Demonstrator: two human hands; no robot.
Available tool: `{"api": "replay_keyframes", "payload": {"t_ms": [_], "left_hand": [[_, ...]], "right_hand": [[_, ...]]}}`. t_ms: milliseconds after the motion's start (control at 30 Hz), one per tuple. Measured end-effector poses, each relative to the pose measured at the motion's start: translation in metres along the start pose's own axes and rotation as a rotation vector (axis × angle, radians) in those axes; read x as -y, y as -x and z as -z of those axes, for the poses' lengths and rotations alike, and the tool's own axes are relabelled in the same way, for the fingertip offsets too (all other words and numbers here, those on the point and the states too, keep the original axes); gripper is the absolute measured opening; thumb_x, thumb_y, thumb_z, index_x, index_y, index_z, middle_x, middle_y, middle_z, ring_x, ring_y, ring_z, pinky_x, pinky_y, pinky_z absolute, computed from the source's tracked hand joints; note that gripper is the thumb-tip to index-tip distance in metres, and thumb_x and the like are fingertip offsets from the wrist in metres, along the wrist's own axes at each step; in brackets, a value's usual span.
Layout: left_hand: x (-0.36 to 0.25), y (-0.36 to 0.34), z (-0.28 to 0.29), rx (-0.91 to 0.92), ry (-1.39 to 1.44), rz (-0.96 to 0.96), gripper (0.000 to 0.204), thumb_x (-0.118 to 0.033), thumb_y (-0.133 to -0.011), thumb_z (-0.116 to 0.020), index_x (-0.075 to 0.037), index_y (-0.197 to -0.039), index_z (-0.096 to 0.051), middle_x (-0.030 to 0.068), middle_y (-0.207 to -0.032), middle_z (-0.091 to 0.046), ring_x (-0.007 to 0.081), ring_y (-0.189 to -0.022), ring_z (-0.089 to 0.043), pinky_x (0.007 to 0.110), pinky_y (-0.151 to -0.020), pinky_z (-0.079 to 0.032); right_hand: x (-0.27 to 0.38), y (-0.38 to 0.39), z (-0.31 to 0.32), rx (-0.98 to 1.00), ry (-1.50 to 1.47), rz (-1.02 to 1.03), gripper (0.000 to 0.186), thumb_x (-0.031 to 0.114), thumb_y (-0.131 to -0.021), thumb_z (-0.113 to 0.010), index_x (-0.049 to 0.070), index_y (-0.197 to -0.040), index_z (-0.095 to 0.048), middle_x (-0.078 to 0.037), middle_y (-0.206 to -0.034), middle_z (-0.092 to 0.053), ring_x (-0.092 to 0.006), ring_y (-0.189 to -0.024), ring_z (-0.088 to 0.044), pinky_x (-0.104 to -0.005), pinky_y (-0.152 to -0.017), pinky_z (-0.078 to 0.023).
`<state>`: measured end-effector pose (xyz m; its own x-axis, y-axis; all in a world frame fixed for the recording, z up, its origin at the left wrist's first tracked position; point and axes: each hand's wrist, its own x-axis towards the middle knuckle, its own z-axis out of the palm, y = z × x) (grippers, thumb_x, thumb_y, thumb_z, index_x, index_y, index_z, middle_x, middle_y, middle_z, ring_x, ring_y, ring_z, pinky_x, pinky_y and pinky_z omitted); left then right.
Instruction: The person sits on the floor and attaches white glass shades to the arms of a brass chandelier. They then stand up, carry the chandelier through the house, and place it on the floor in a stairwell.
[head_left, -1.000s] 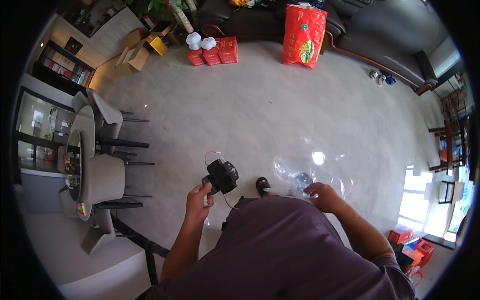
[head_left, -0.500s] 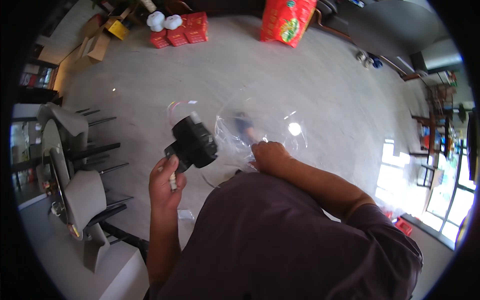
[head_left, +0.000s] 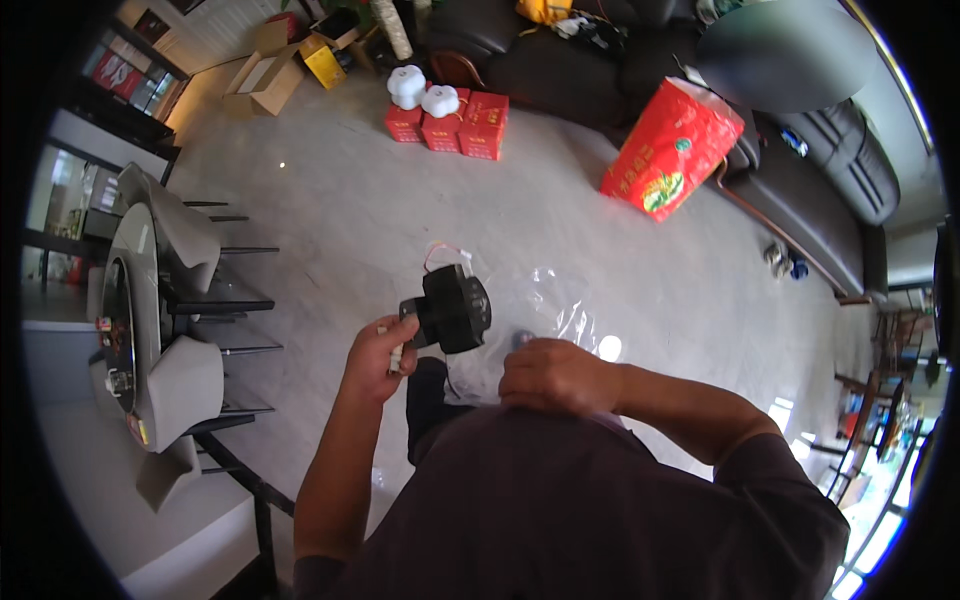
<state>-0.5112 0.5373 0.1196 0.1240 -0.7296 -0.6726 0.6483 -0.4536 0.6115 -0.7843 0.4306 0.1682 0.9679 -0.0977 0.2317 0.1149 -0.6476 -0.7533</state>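
Note:
My left hand (head_left: pixel 380 357) is closed around the narrow end of a black device (head_left: pixel 457 312) with a thick, rounded, drum-like body. I cannot tell its exact kind. Thin coloured wires with a small pale connector (head_left: pixel 465 257) stick up from its far side, and a pale piece (head_left: pixel 396 357) shows at my left fingers. To the right, close to my body, my right hand (head_left: pixel 560 377) is closed on a clear plastic bag (head_left: pixel 560 300). The bag spreads out beyond the knuckles over the floor, beside the device. My right fingertips are mostly hidden.
Grey chairs (head_left: pixel 185 385) and a round table (head_left: pixel 135 275) stand at the left. Red boxes (head_left: pixel 483 125) with white lobed objects on top, an open cardboard box (head_left: pixel 265 85) and a large red bag (head_left: pixel 672 150) lie ahead. A dark sofa (head_left: pixel 800 200) runs along the far right.
The view has tilted up and turned left, showing more of the sofa. Both hands keep their hold. The plastic bag has shifted and looks less spread out, and my right hand sits nearer the device.

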Motion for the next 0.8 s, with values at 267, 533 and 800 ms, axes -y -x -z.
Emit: {"api": "replay_keyframes", "payload": {"t_ms": [267,533,800], "left_hand": [[-0.086,-0.064,0.054,0.039,0.147,-0.083,0.016,-0.019,-0.093,-0.067,-0.004,-0.094,-0.060,0.0023,-0.076,-0.063,0.0101,-0.047,-0.050,0.023,-0.043,-0.041],[-0.267,-0.111,0.136,0.036,0.041,-0.201,0.022,-0.021,-0.091,-0.071,-0.006,-0.082,-0.057,0.0013,-0.068,-0.058,0.0098,-0.045,-0.050,0.024,-0.040,-0.034],[-0.308,-0.141,0.227,-0.004,-0.010,0.011,0.024,-0.020,-0.089,-0.073,-0.007,-0.078,-0.056,0.0006,-0.065,-0.055,0.0094,-0.046,-0.050,0.025,-0.040,-0.034]], "right_hand": [[-0.051,-0.139,0.042,0.238,0.041,0.017,0.011,0.012,-0.088,-0.055,0.002,-0.090,-0.054,-0.014,-0.087,-0.063,-0.0322,-0.086,-0.064,-0.0429,-0.073,-0.052],[-0.097,-0.342,0.013,0.422,0.083,0.030,0.018,0.013,-0.091,-0.052,-0.001,-0.102,-0.054,-0.019,-0.103,-0.064,-0.0334,-0.085,-0.067,-0.0425,-0.073,-0.054],[-0.099,-0.470,0.033,0.628,0.143,0.072,0.021,0.012,-0.089,-0.053,-0.001,-0.107,-0.056,-0.018,-0.124,-0.061,-0.0296,-0.100,-0.064,-0.0390,-0.081,-0.054]]}}
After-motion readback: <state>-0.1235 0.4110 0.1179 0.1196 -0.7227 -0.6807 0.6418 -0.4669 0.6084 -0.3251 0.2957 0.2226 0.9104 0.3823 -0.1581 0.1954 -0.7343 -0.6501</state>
